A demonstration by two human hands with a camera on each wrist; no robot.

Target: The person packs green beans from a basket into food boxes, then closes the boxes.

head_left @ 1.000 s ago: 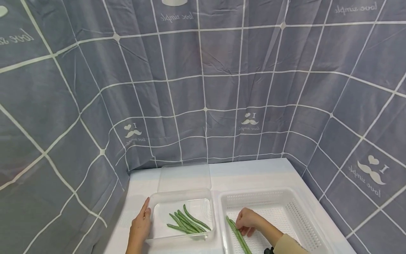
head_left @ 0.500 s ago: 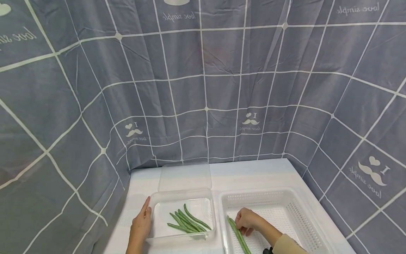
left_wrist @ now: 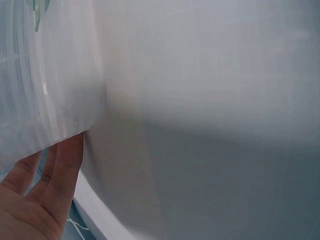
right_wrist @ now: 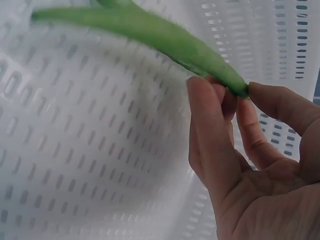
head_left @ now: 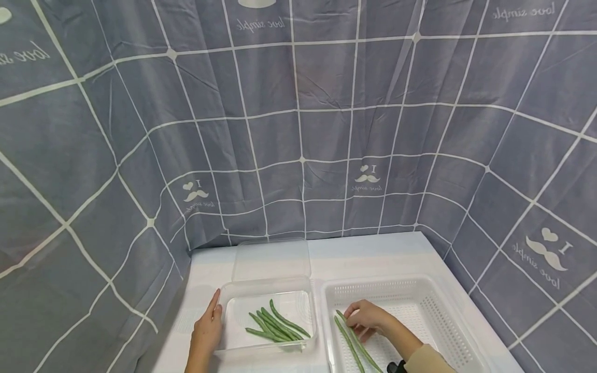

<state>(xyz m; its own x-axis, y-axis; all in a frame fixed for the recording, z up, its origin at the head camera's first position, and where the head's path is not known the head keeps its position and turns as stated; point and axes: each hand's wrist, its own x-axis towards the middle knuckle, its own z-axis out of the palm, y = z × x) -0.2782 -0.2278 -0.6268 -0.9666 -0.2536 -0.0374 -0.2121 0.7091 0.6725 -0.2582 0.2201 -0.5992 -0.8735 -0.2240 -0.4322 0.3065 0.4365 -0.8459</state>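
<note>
In the right wrist view, my right hand pinches one end of a green bean between thumb and fingers. The head view shows that hand over the left part of a white perforated basket, with another green bean lying alongside. My left hand rests against the left wall of a clear plastic container. Its fingers lie fairly straight along the container's side in the left wrist view. Several green beans lie bunched in the container's lower right part.
Behind the container lies a clear flat lid on the white table. The container and basket stand side by side with a narrow gap. A grey curtain with white lines encloses the back and sides.
My right hand has lifted slightly and now pinches one green bean, drawn apart from the other in the basket. The left hand and container have not moved.
</note>
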